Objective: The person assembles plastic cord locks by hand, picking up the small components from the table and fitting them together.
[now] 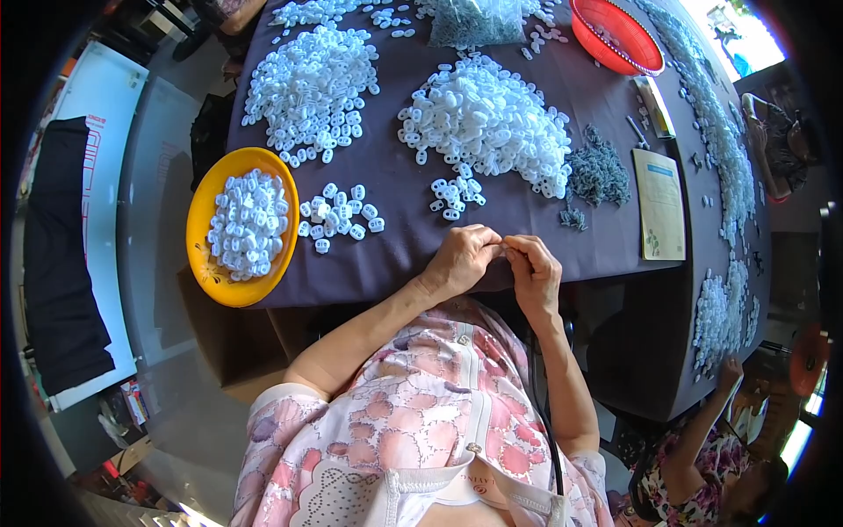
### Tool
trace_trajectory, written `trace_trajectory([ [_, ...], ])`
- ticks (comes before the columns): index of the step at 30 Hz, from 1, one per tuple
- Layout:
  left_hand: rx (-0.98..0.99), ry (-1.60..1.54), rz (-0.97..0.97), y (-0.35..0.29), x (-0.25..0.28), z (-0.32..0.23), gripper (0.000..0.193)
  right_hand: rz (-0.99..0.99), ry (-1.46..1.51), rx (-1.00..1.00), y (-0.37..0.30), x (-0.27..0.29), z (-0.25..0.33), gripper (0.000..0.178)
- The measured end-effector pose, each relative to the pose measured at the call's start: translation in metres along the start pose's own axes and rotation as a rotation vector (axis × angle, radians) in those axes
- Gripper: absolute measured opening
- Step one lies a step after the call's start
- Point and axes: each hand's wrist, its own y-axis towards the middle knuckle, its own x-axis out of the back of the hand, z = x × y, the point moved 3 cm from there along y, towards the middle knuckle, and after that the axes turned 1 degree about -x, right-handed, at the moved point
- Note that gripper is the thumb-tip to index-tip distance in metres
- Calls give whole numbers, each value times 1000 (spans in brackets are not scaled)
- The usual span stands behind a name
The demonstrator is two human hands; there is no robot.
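Note:
My left hand (462,262) and my right hand (536,274) meet fingertip to fingertip at the table's near edge. Both are closed in a pinch, and the fingers cover whatever small thing is between them. Just beyond lies a small cluster of white plastic pieces (456,193), each with two holes. A big heap of the same white pieces (492,119) rises behind it. To the right of that heap is a pile of tiny grey parts (600,167). Left of my hands are loose white pieces (338,213) beside a yellow bowl (200,250) filled with more of them.
Another white heap (312,88) lies at the far left, near a clear bag of grey parts (477,25). A red basket (645,54) and a tan booklet (660,211) are on the right. Beyond them, another person's arm (722,391) reaches to a long white heap (722,321).

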Motion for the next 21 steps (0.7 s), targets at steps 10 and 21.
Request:
trace_trajectory([
  [10,371,-205,99,3,6,-3,17,22,232,-339,-10,-4,-9,31],
  [21,353,-202,109,2,4,-3,16,32,384,-442,-9,-2,-9,20],
])
